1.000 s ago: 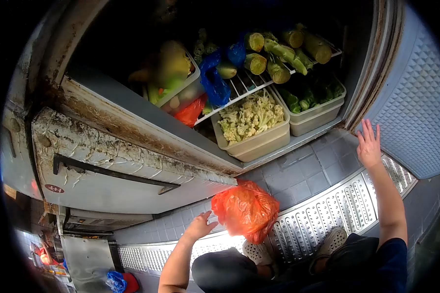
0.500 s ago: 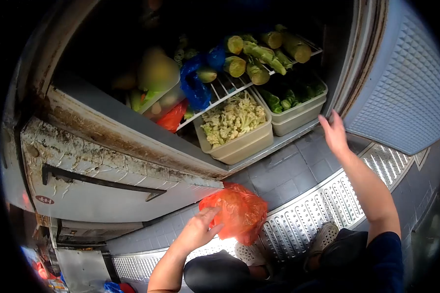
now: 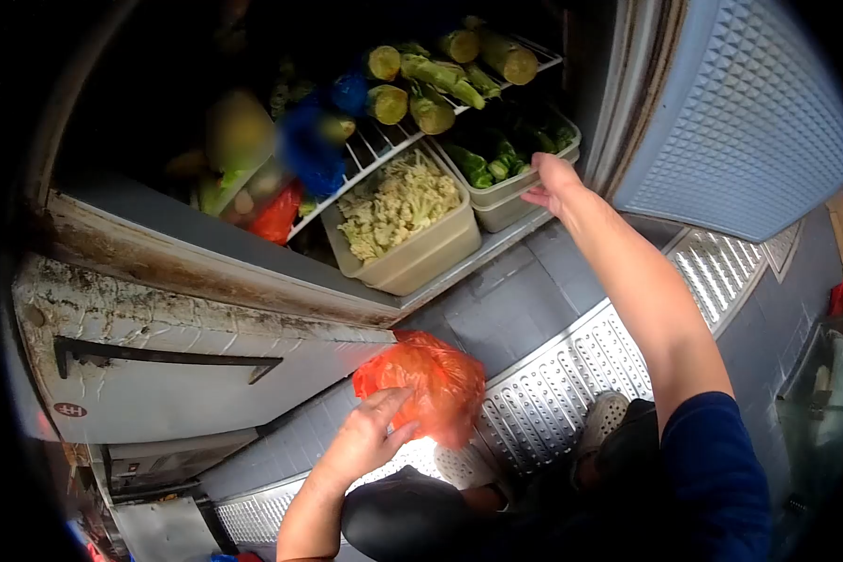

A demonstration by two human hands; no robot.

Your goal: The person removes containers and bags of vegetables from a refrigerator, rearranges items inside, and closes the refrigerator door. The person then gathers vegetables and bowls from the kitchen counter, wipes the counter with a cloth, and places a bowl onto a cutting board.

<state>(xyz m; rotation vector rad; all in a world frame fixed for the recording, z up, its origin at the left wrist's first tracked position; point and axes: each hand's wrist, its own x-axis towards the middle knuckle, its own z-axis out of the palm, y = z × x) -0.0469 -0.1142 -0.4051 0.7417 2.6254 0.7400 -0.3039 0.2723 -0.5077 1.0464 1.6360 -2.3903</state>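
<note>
My right hand [image 3: 555, 183] reaches to the front corner of a pale plastic container [image 3: 513, 199] of green peppers [image 3: 496, 167] at the bottom of the fridge. Its fingers are closed at the rim, with the fingertips partly hidden. My left hand [image 3: 368, 433] is low, at the left side of an orange plastic bag [image 3: 431, 379] on the floor. Its fingers are spread over the bag's edge, thumb apart; whether they touch it I cannot tell. What the bag contains is hidden. Beside the peppers stands another pale container [image 3: 426, 251] full of cauliflower pieces [image 3: 393, 206].
A wire shelf [image 3: 375, 155] above the containers bears several thick green stems [image 3: 431, 110] and a blue bag [image 3: 309, 155]. The fridge door [image 3: 749, 131] hangs open at the right. Below, a closed white door [image 3: 169, 375] has a black handle. Metal grating [image 3: 571, 384] runs underfoot.
My right hand has moved from beside the door frame onto the pepper container's rim. The view has shifted slightly. My left hand stays by the orange bag.
</note>
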